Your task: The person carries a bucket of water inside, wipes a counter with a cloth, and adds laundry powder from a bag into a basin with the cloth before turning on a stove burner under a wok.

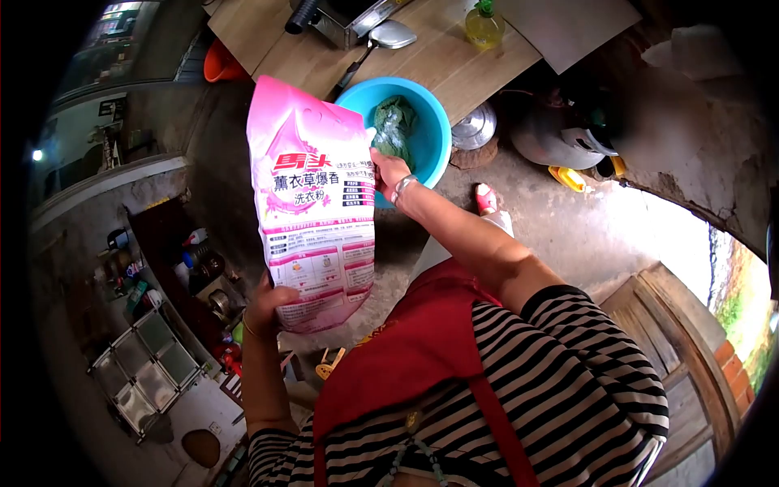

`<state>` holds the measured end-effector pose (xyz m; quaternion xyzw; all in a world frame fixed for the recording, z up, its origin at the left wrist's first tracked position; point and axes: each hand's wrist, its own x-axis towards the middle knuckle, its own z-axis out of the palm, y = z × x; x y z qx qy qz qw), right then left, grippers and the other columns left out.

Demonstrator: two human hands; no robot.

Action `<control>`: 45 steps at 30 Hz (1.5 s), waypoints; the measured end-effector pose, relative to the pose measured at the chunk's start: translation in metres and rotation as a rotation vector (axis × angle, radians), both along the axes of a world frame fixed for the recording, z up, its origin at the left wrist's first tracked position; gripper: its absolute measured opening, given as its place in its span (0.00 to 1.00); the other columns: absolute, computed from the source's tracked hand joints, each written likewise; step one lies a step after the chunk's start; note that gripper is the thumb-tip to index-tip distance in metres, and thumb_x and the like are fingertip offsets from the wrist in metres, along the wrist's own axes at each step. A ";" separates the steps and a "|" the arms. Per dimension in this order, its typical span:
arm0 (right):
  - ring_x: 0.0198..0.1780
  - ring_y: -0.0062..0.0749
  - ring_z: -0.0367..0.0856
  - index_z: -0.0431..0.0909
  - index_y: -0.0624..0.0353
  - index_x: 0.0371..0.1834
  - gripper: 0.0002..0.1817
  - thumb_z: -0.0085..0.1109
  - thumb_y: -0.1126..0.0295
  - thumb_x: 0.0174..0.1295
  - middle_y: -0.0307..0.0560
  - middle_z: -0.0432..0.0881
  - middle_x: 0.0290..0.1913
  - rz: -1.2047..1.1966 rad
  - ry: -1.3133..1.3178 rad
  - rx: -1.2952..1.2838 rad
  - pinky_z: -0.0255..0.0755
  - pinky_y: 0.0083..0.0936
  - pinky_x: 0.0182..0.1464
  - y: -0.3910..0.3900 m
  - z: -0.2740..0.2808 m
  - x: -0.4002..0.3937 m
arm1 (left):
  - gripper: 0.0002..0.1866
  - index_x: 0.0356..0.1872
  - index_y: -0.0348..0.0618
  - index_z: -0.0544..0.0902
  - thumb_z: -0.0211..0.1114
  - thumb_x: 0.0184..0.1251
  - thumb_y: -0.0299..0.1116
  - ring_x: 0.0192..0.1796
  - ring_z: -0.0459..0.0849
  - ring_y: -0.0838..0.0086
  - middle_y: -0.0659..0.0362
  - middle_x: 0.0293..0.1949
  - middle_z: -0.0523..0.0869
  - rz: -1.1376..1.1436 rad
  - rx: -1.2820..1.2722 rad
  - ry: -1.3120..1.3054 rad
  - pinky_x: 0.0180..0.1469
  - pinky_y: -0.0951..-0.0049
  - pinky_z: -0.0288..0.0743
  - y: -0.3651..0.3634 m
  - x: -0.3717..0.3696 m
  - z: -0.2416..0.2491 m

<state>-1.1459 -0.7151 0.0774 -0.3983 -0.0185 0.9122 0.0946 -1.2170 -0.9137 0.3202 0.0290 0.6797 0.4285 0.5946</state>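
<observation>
A pink and white bag of laundry powder (316, 187) is held up in front of me, its printed face towards the camera. My left hand (272, 302) grips its lower left edge, thumb on the front and fingers hidden behind. At its upper right side, my right hand (391, 172) is closed on the edge, with some fingers hidden by the bag. Just beyond that hand stands a blue basin (438, 130), partly covered by the bag. A green cloth (396, 122) lies inside it, with a whitish patch on top.
A wooden table (454, 73) behind the basin bears a spatula (391, 34), a metal pan (345, 28) and a bottle of yellow-green liquid (484, 28). A metal lid (475, 127) is right of the basin. An orange bucket (223, 63) stands at the left, and a wooden door (673, 349) lower right.
</observation>
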 end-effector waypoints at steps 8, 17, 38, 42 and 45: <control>0.33 0.31 0.80 0.71 0.65 0.43 0.16 0.38 0.63 0.69 0.46 0.80 0.35 0.033 0.113 -0.117 0.75 0.31 0.41 0.006 -0.004 -0.005 | 0.36 0.56 0.33 0.67 0.59 0.35 0.28 0.47 0.78 0.63 0.50 0.47 0.78 -0.002 0.025 0.036 0.50 0.65 0.70 0.001 -0.007 0.007; 0.36 0.33 0.78 0.72 0.66 0.43 0.15 0.41 0.65 0.68 0.48 0.79 0.38 -0.116 0.073 -0.207 0.74 0.33 0.42 0.004 -0.009 -0.002 | 0.31 0.53 0.29 0.69 0.55 0.39 0.28 0.43 0.80 0.60 0.47 0.44 0.79 0.166 0.102 0.013 0.46 0.66 0.75 0.009 -0.012 0.005; 0.30 0.32 0.77 0.73 0.64 0.37 0.14 0.42 0.64 0.67 0.46 0.78 0.31 -0.039 -0.053 -0.196 0.74 0.33 0.36 0.008 -0.006 0.003 | 0.31 0.54 0.31 0.68 0.56 0.41 0.28 0.43 0.80 0.60 0.46 0.46 0.78 0.128 -0.004 -0.043 0.45 0.65 0.76 0.001 -0.016 0.000; 0.23 0.27 0.69 0.73 0.63 0.34 0.14 0.44 0.63 0.67 0.40 0.73 0.25 -0.047 -0.044 -0.125 0.72 0.28 0.32 0.021 0.021 0.011 | 0.33 0.54 0.31 0.68 0.58 0.39 0.29 0.45 0.80 0.59 0.46 0.47 0.78 0.176 0.041 -0.026 0.47 0.65 0.75 0.008 0.001 0.007; 0.27 0.29 0.76 0.72 0.64 0.39 0.16 0.40 0.61 0.68 0.43 0.78 0.31 0.000 0.015 -0.048 0.73 0.27 0.34 0.020 0.015 0.011 | 0.33 0.55 0.32 0.68 0.59 0.38 0.29 0.47 0.79 0.59 0.47 0.48 0.77 0.178 0.031 -0.063 0.49 0.64 0.74 0.005 0.004 0.015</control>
